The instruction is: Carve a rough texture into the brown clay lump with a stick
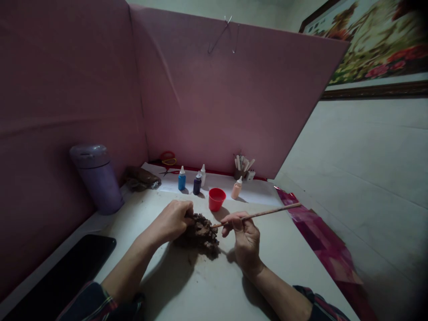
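Observation:
A rough, dark brown clay-like lump (202, 236) with a craggy surface sits on the white tabletop. My left hand (174, 220) is closed on its upper left side, fingers curled and partly hidden. In my right hand (245, 240) is a long thin wooden stick (267, 213), pinched like a pen. Its tip meets or nearly meets the lump's right side; I cannot tell whether it is a brush or a modelling tool. Just beyond the lump stands a red plastic cup (217, 199).
Behind the cup stand small dropper bottles, blue (181, 179), dark purple (197, 184), white (203, 175) and peach (236, 189). A tool holder (241, 171) is at the back. Left are a purple tumbler (98, 180), a brown wrapped package (142, 178), scissors (168, 158) and a black phone-like slab (67, 276).

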### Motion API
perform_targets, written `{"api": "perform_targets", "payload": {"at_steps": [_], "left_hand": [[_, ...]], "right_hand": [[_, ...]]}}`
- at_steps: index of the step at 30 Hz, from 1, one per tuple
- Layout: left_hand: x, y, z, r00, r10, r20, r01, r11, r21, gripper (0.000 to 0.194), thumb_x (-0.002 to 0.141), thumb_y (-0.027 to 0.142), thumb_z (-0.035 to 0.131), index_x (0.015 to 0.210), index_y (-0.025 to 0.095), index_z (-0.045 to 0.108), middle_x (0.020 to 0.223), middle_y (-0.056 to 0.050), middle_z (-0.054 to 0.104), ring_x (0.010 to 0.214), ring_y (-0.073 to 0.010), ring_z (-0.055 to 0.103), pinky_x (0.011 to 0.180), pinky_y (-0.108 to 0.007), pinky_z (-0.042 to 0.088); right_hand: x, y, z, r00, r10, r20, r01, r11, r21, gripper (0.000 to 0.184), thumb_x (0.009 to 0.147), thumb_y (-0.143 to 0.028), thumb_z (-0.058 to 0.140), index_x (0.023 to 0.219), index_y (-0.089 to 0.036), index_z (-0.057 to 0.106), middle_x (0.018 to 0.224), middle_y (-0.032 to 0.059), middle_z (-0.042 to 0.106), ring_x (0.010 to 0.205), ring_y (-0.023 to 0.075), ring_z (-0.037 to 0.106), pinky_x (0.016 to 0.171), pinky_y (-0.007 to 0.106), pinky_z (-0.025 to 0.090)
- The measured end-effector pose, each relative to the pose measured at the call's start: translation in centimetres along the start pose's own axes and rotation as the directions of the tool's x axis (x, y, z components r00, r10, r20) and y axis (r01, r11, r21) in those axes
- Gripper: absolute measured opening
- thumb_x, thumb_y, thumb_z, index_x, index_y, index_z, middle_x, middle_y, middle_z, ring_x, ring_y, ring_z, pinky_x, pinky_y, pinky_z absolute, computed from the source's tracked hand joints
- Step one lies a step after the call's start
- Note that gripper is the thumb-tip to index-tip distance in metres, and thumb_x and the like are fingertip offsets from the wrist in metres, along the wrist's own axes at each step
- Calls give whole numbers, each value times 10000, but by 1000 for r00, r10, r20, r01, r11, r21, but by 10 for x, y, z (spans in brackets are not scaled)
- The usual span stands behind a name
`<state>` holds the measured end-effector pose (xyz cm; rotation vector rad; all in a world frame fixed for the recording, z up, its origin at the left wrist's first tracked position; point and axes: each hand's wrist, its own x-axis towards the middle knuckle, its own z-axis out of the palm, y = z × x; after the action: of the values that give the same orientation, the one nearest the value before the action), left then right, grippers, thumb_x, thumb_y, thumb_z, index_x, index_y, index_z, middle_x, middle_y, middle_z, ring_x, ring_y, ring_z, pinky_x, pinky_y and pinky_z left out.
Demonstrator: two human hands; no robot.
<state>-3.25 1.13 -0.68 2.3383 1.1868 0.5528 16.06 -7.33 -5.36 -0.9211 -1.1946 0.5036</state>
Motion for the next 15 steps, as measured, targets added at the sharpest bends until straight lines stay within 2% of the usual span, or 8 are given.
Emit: {"api": "perform_targets", "payload": {"at_steps": [8, 11, 15], "left_hand": [[-2, 13, 10, 1000, -17, -7, 18, 993, 117, 26, 730, 199, 565, 749, 189, 550, 753, -55, 605, 716, -191, 529, 611, -277, 302], [-5, 14, 8, 1000, 14, 2, -14, 999, 43, 61, 760, 236, 552, 777, 182, 575, 790, -60, 627, 742, -196, 540, 620, -277, 319], [-6, 8, 0, 995, 67, 78, -58, 993, -106, 185, 798, 216, 472, 781, 170, 651, 750, -41, 642, 712, -176, 551, 616, -265, 340]], "right_hand": [[-1, 0, 1, 1000, -12, -15, 12, 999, -39, 284, 968, -363, 473, 813, -177, 622, 659, -6, 606, 509, 114, 574, 547, 268, 477], [0, 0, 1, 1000, -13, -16, 12, 999, -38, 283, 970, -358, 469, 814, -178, 620, 661, -7, 609, 510, 113, 571, 557, 270, 478], [1, 0, 1, 1000, -9, -17, 9, 1000, -22, 270, 971, -345, 472, 818, -181, 623, 642, -12, 607, 513, 113, 567, 558, 267, 472]]}}
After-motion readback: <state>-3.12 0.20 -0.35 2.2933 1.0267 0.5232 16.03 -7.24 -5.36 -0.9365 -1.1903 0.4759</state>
